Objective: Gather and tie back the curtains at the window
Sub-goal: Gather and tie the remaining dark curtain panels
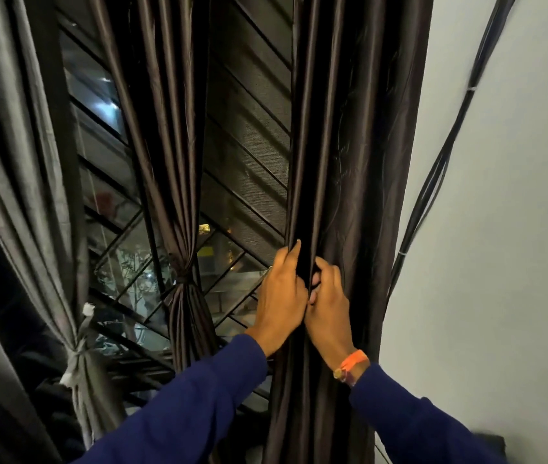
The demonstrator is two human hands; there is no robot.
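Observation:
A dark brown satin curtain (353, 155) hangs at the right side of the window, next to the wall. My left hand (281, 296) grips its left folds, fingers curled round the fabric edge. My right hand (328, 303) grips the folds right beside it, the two hands touching at the knuckles. A second brown curtain (172, 128) in the middle is knotted on itself (182, 277). A grey curtain (21, 169) at the left is bound with a whitish tie (76, 353).
Behind the curtains is a window with a black diagonal grille (249, 105) and a mesh screen, dark outside. A white wall (500, 229) stands at the right with a bundle of black cables (433, 175) running down it. A dark object sits at the lower right corner.

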